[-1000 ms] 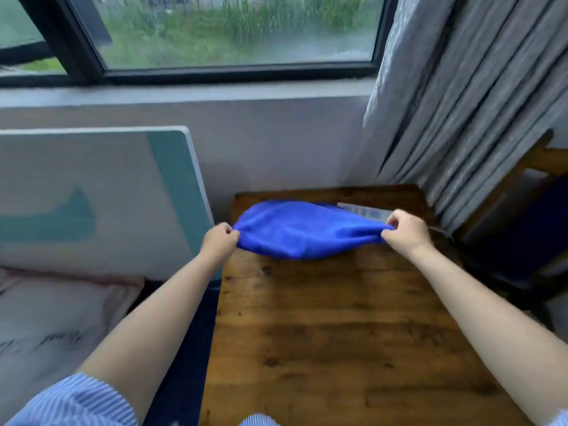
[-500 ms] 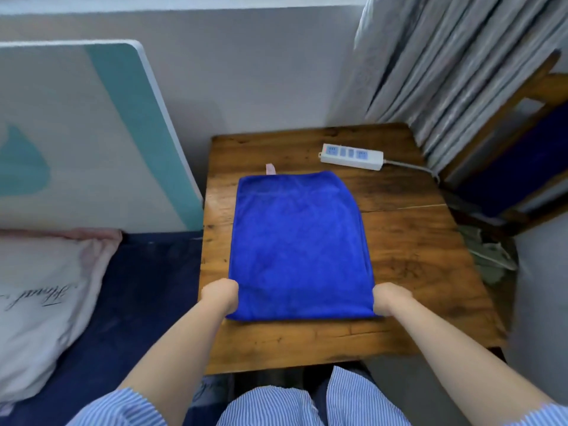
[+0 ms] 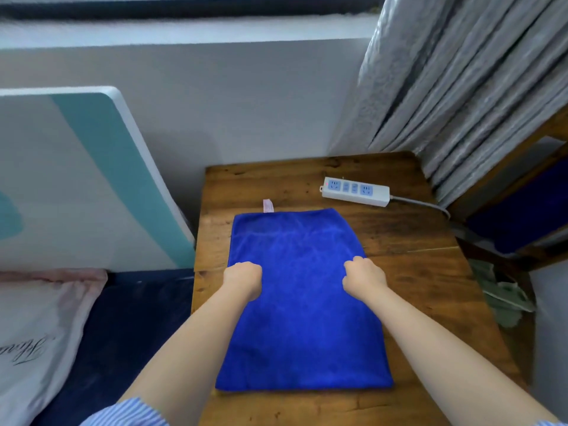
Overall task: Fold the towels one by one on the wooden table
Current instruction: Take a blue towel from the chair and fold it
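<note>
Blue towel: flat on wooden counter, folded once. L hand & R hand moved from near corners to mid side edges; fingers curled, grip on cloth unclear. Next fold likely starting.

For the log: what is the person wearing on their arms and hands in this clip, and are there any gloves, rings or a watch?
Both forearms are bare up to the elbows. The left hand and right hand wear no gloves, and no ring, watch or bracelet shows on the visible backs and wrists. A blue-and-white striped sleeve is pushed up on the left arm; a sliver of matching striped fabric shows at the frame's lower right corner.
</note>
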Motion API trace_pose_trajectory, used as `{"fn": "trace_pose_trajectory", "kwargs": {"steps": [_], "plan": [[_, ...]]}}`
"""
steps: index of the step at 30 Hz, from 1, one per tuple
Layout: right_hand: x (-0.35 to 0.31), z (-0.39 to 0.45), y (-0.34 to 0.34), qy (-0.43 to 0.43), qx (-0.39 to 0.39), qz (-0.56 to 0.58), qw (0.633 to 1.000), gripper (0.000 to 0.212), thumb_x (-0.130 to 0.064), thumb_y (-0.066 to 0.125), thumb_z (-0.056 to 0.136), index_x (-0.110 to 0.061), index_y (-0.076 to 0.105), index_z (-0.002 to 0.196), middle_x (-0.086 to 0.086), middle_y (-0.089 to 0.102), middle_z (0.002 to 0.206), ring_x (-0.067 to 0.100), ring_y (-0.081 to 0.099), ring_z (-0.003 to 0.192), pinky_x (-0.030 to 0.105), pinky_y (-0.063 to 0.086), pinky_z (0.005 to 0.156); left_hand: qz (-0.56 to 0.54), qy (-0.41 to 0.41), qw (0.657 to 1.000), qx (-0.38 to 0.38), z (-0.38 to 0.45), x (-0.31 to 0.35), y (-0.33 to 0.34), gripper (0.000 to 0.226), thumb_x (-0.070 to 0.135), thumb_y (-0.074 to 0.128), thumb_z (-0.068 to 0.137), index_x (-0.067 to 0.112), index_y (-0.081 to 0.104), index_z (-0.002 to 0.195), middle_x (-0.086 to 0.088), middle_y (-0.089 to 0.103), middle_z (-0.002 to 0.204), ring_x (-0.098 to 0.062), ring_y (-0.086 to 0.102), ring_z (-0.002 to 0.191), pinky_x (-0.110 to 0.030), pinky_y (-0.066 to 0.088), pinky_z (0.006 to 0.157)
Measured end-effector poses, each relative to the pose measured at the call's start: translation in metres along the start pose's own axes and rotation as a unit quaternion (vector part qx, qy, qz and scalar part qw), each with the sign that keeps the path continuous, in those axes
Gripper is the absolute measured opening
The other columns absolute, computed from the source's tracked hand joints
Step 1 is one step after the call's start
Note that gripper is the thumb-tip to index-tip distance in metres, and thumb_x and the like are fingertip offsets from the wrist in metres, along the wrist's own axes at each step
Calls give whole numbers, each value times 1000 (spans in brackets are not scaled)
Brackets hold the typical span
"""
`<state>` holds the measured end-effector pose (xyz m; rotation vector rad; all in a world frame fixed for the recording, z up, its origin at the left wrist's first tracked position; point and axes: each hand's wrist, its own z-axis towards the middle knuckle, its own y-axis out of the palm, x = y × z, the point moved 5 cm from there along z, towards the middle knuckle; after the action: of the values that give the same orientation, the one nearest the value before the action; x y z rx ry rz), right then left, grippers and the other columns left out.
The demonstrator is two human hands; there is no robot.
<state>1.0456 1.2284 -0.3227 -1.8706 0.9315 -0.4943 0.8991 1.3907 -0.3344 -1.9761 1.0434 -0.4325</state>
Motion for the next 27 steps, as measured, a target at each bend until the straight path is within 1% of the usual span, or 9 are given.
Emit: {"fn": "trace_pose_trajectory", "kwargs": {"steps": [3,6,8,10,12,15,21,24,27], "plan": [[-1,37,-13,-11,8,7,1000,37,-7,38,89,-17,21,59,2,39,82,24,48,96,28,33,68,-15,-10,1000,8,30,-2,-20,11,6,42,91,14,45,84,3,36,65,-15,46,74,-22,36,56],[-2,74,-24,-17,7,14,1000,36,-8,38,90,-18,23,59,-6,31,69,20,42,84,26,31,60,-27,-23,999,10,62,-9,-35,9,7,42,91,14,46,86,3,39,68,-16,47,75,-23,38,60],[-5,98,-29,-30,5,25,999,25,-8,38,90,-16,37,66,-3,39,74,19,44,85,25,33,58,-32,-29,999,11,82,-14,-41,11,8,42,92,14,51,95,0,48,82,-17,50,80,-24,40,63],[-10,123,-36,-49,4,21,999,15,-8,39,91,-12,53,96,5,53,102,21,50,99,28,42,76,-45,-37,998,12,103,-19,-47,21,9,41,93,11,51,110,-5,54,105,-20,54,96,-28,44,73],[-13,146,-39,-56,2,24,998,35,-8,43,91,-10,46,126,7,49,128,22,45,119,30,42,95,-59,-43,997,22,123,-22,-50,28,9,39,93,10,47,119,-8,52,121,-23,50,111,-30,46,82],[-15,176,-31,-60,-13,39,997,55,-6,46,89,-12,30,141,8,36,144,23,32,134,36,32,109,-74,-52,995,32,144,-27,-49,35,9,39,92,11,42,127,-8,47,129,-24,44,120,-32,45,88],[-12,202,-23,-147,-16,-19,989,25,-13,44,89,-12,58,110,7,59,112,24,49,109,32,37,92,-88,-46,992,73,174,-38,-38,39,10,39,93,13,40,132,-6,43,138,-24,38,128,-35,37,100],[0,187,-27,-197,-24,-35,979,28,-23,42,95,-17,61,113,3,61,109,22,51,107,32,37,93,-78,-52,991,92,179,-42,-35,38,16,35,97,18,41,134,-4,48,134,-23,38,129,-40,22,112],[17,168,-30,-217,-28,-71,973,28,-26,43,95,-17,61,113,2,60,112,19,48,111,30,36,96,-77,-26,989,126,172,-43,-35,30,17,39,96,15,57,120,-6,57,120,-26,44,120,-38,23,111]]}}
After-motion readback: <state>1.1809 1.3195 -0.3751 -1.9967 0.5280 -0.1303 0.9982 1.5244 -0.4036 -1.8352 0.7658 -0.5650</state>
